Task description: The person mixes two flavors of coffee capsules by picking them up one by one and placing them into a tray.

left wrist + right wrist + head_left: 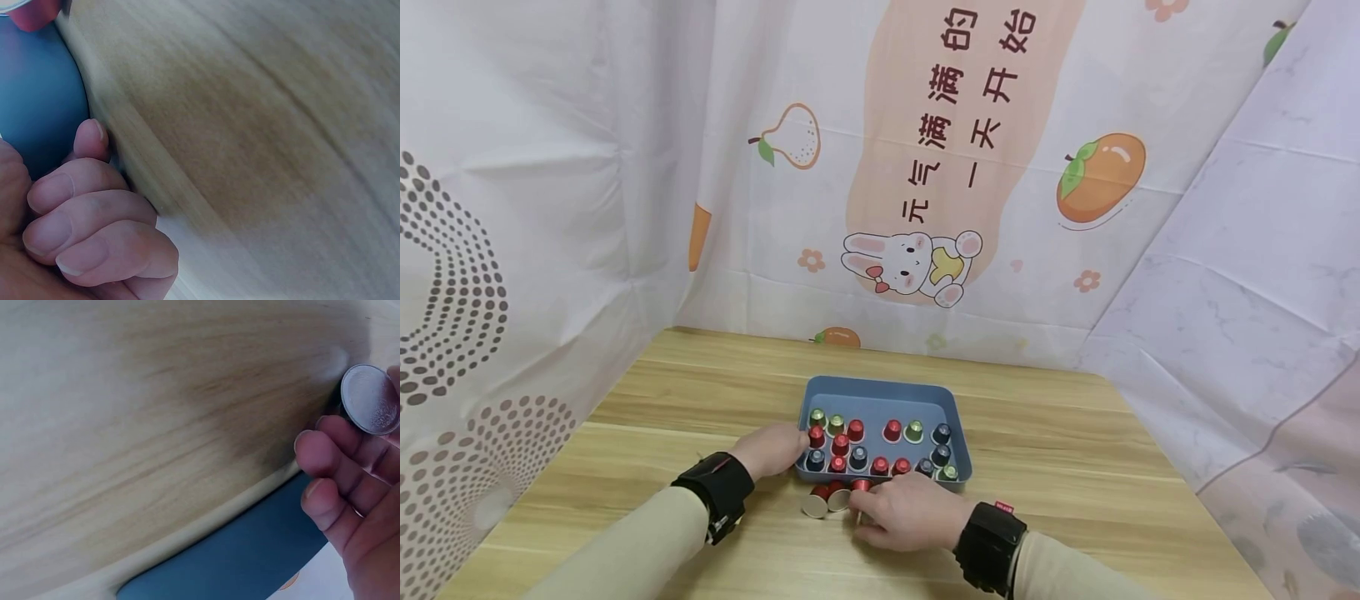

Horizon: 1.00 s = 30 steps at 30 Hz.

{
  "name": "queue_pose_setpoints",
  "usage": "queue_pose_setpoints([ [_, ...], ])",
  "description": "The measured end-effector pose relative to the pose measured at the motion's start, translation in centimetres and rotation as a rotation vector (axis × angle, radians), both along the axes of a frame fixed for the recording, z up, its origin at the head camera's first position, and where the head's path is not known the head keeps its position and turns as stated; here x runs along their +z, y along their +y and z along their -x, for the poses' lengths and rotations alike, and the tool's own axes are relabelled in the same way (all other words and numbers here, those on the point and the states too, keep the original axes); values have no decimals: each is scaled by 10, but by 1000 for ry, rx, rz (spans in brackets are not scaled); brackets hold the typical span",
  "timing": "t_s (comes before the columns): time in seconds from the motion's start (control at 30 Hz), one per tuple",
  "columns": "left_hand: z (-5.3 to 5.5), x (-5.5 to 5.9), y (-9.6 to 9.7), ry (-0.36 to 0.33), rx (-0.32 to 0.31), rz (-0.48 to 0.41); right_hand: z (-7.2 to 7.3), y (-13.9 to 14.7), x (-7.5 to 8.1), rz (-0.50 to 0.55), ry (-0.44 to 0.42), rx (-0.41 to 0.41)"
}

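Observation:
A blue tray (880, 387) on the table holds several red, green and dark blue coffee capsules, most of them upright with the narrow end up. At its left side, my left hand (772, 448) grips the tray's wall, fingers curled at the corner in the left wrist view. In front of the tray, my right hand (917, 510) pinches a red coffee capsule (862, 485). Its pale round lid (372, 399) faces the camera in the right wrist view. Just left of it, two more red capsules (815, 503) lie on their sides, lids toward me.
The wood-grain table (1037, 450) extends on both sides of the tray. A white printed curtain (760, 208) hangs behind the table, and more sheeting encloses the left and right. The rear part of the tray shows its bare floor.

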<state>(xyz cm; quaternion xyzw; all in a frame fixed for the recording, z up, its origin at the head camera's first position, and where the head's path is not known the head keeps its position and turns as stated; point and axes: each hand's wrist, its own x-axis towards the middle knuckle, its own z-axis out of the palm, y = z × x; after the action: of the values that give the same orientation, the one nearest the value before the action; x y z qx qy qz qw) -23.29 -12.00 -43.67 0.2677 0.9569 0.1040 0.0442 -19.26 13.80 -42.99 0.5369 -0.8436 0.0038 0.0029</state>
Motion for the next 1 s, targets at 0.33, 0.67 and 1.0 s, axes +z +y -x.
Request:
queue_pose_setpoints([
  [0.33,1,-2,1,-16,39,-7,3,3,5,-60,-104,13],
  [0.67,0,-1,1,-36,61,-39,5,8,13,-38,-205,60],
  [1.0,1,-1,1,-45,75,-47,6,8,24,-40,-209,87],
])
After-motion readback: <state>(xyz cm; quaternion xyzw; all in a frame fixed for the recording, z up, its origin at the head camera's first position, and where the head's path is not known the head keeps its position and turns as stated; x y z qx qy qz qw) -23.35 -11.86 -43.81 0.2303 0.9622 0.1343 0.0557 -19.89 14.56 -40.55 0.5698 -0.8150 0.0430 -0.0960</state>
